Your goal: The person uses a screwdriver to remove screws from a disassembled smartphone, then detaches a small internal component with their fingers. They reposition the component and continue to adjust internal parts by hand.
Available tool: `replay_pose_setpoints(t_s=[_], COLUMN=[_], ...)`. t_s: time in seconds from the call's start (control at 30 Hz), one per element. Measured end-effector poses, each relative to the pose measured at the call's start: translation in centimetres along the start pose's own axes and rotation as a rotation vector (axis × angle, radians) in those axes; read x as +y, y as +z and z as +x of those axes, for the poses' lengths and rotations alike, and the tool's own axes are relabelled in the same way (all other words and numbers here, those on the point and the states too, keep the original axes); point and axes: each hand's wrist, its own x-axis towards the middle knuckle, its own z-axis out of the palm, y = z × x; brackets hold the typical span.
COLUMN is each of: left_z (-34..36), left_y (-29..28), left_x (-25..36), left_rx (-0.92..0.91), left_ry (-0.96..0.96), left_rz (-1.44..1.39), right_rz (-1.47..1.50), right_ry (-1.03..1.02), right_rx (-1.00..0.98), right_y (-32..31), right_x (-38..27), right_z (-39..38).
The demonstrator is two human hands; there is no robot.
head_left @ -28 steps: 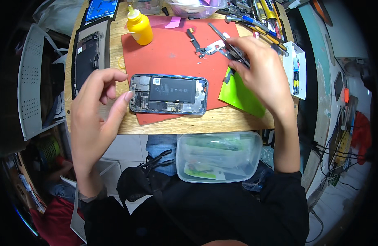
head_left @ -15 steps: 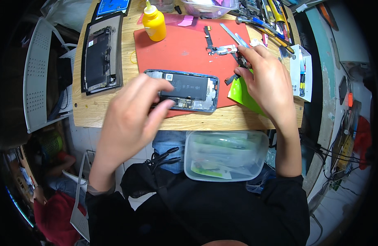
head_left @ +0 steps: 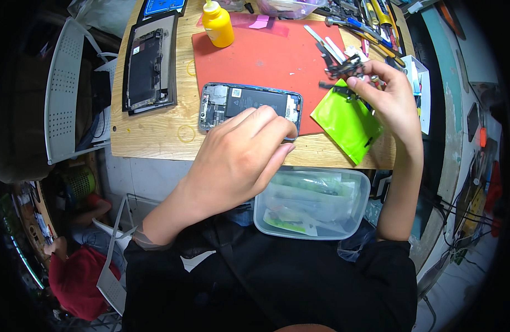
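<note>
Pinching a tangle of black flex-cable parts (head_left: 343, 67) between thumb and forefinger, your right hand (head_left: 396, 99) is at the right side of the red-orange mat (head_left: 249, 63), above the upper end of a lime-green packet (head_left: 349, 124). Your left hand (head_left: 241, 146) covers the lower right of the opened phone (head_left: 244, 102), fingers curled, thumb tip just beside the forefinger; cannot tell whether anything is between them or whether the phone is touched. Phone: flat, interior up, long side across, at the mat's near edge. Yellow bottle (head_left: 217, 27): upright, far left corner of mat. Dark screen assembly (head_left: 147, 69): left of the mat. Clear plastic tub (head_left: 310, 237): at your lap, packets (head_left: 310, 199) inside.
</note>
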Motion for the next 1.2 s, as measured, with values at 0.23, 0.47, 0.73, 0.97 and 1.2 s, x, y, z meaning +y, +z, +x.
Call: replay_pose_setpoints(t_s=[0.23,0.47,0.73,0.97,1.2], left_z=[0.1,0.5,0.8,-0.3,-1.3], left_y=[0.1,-1.2,-2.9,-1.2,-0.9], left_x=[0.1,-0.3,-1.3,0.7,0.3], left_rx=[0.028,0.041,0.171,-0.024,0.058], left_ry=[-0.011,-0.146,-0.112,-0.187,-0.189], left_rz=[0.008,0.071,0.055,-0.287,-0.262], right_rz=[-0.100,0.213,0.143,0.466,0.262], right_ry=[0.188,-0.011,-0.038,0.010,-0.094], right_rx=[0.034,0.079,0.583,0.026,-0.094], right_y=[-2.3,-2.1,-3.1,3.2,3.6], right_x=[1.2,1.7,0.1,-4.6,-5.5], right_z=[-1.0,-1.3,-4.4,-9.2,-8.9])
